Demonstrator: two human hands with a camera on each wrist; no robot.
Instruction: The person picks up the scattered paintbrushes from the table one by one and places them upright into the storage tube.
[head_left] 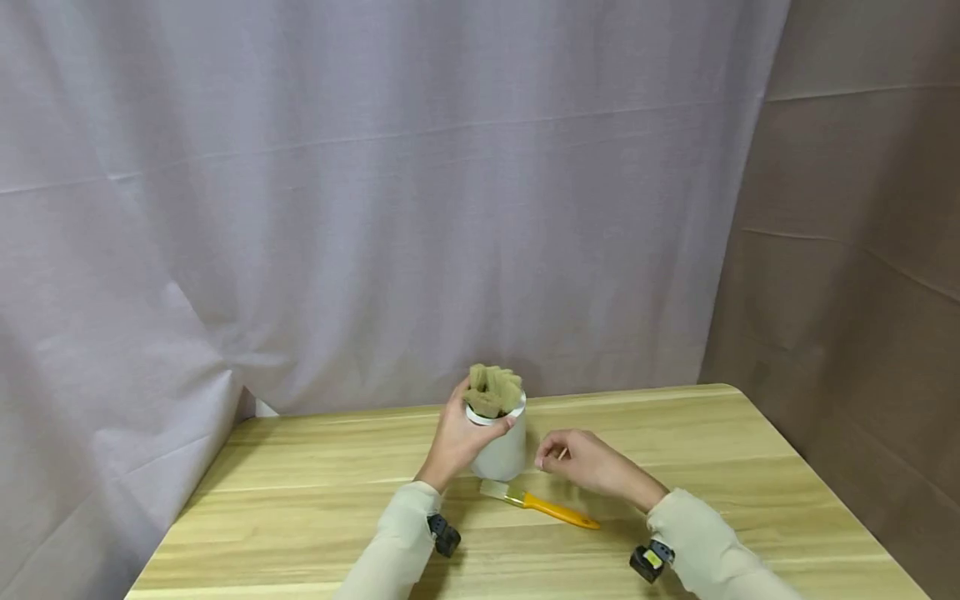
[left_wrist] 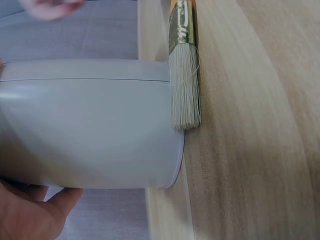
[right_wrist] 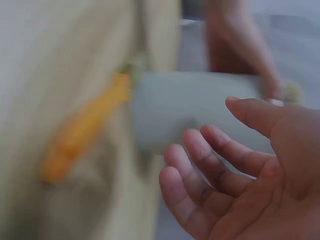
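Observation:
A white pot (head_left: pixel 501 454) stands on the wooden table (head_left: pixel 300 500) with an olive-green spongy lump (head_left: pixel 493 390) sticking out of its top. My left hand (head_left: pixel 457 437) grips the pot round its rim and side; the left wrist view shows the pot's wall (left_wrist: pixel 90 125) and my palm (left_wrist: pixel 30 215) against it. My right hand (head_left: pixel 585 462) hovers just right of the pot, fingers loosely curled, and in the right wrist view the right hand (right_wrist: pixel 235 170) holds nothing. A yellow-handled brush (head_left: pixel 551 507) lies on the table in front of the pot, its bristles (left_wrist: pixel 185 95) near the base.
A pale curtain (head_left: pixel 375 208) hangs close behind the table's far edge, and a brown backdrop (head_left: pixel 862 250) stands at the right. Bare wood stretches to the left and right of the pot. The table's right corner (head_left: pixel 731 390) is rounded.

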